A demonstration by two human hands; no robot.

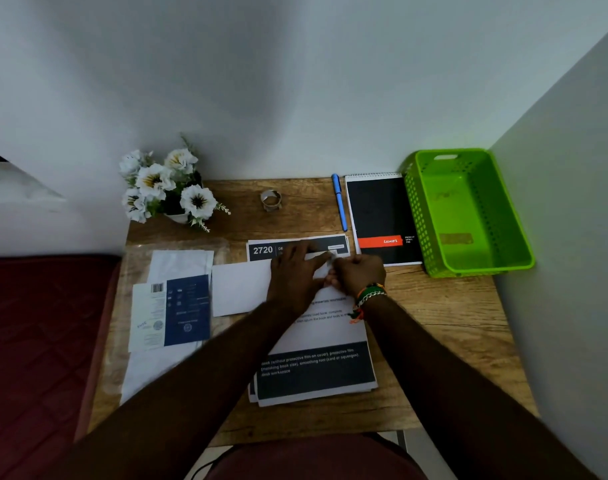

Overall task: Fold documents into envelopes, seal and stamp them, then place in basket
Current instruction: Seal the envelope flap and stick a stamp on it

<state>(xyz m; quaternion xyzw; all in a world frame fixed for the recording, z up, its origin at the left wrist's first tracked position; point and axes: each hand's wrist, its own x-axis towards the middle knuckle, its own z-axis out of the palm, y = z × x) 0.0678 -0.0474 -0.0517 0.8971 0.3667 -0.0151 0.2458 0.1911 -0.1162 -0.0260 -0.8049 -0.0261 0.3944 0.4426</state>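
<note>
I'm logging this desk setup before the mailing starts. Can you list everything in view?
basket: 1, green, desk's far right
notepad: 1, black, left of basket
pen: 1, blue, left of notepad
tape roll: 1, greyish, desk's far middle
flowers: 1 bunch, white, far left corner
envelope: 1, white, under the hands
printed sheets: stack, white and dark, desk middle
envelope pack: 1, white and blue, desk's left
left hand: flat on envelope
right hand: pinching at envelope's right end
</note>
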